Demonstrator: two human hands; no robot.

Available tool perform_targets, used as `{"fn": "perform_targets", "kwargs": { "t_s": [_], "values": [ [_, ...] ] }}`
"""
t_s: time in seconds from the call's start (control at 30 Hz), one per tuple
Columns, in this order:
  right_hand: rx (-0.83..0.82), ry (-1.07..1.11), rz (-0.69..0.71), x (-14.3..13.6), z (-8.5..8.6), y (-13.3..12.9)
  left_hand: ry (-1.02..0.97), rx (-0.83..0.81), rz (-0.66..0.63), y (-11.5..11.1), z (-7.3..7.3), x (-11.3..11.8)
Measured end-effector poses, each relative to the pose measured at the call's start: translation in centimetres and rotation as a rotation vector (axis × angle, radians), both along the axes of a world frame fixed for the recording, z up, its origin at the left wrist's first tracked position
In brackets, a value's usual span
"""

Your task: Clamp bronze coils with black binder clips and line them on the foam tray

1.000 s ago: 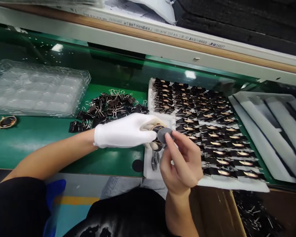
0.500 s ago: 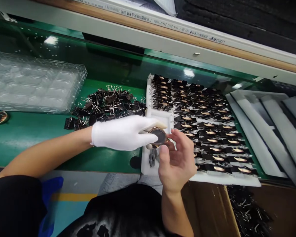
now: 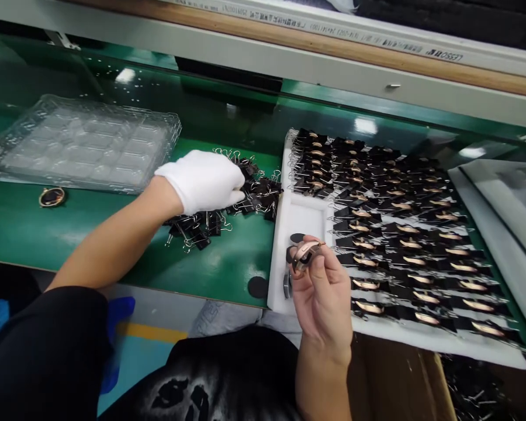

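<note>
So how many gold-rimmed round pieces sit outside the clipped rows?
2: one piece on the green tabletop near the clear plastic tray, another in the bare right hand. Others may be hidden.

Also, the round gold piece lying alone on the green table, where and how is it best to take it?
Probably by the gold rim of the round piece, fingertips on its left and right edges, coming from above and the near side. It lies low, its rim around a dark middle, and the clear trays sit close behind it.
</note>
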State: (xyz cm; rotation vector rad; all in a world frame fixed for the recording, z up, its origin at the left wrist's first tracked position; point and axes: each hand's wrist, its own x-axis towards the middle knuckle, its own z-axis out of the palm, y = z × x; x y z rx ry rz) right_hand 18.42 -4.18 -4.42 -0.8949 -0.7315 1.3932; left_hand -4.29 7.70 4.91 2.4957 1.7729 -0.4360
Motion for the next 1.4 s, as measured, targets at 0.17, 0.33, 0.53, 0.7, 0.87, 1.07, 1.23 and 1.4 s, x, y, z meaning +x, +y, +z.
{"fn": "perform_targets", "kwargs": {
  "t_s": [0.17,0.33,0.53,0.7,0.87,1.07,1.23,1.4],
  "values": [
    [-0.062,0.132,0.076,-0.5,-0.1,-0.2,0.131,-0.065,-0.041,-0.6,-1.3,2.4],
    [-0.062,0.180,0.141,-0.6,0.0,-0.4,0.136,-0.125,-0.037,-1.1,-2.4,3.7],
    [-0.076,0.185,0.146,-0.4,-0.1,-0.6,0.128,0.021,-0.074,-1.3,-1.8,3.5],
    [-0.105,0.161,0.137,-0.3,-0.1,-0.7,0.062,0.086,-0.173,-0.6,-0.5,1.7],
    [-0.087,0.159,0.153,-0.3,0.0,-0.7,-0.171,0.085,-0.260,0.8,-0.3,-1.3],
    [-0.071,0.163,0.152,-0.2,0.0,-0.8,-0.240,0.031,-0.315,-0.3,0.1,-0.5],
    [-0.074,0.136,0.129,-0.2,-0.1,-1.0,-0.231,-0.067,-0.396,-2.1,-0.8,1.9],
    [-0.088,0.105,0.118,-0.1,-0.2,-1.2,-0.144,-0.040,-0.285,-2.2,-2.0,3.8]
  ]
}}
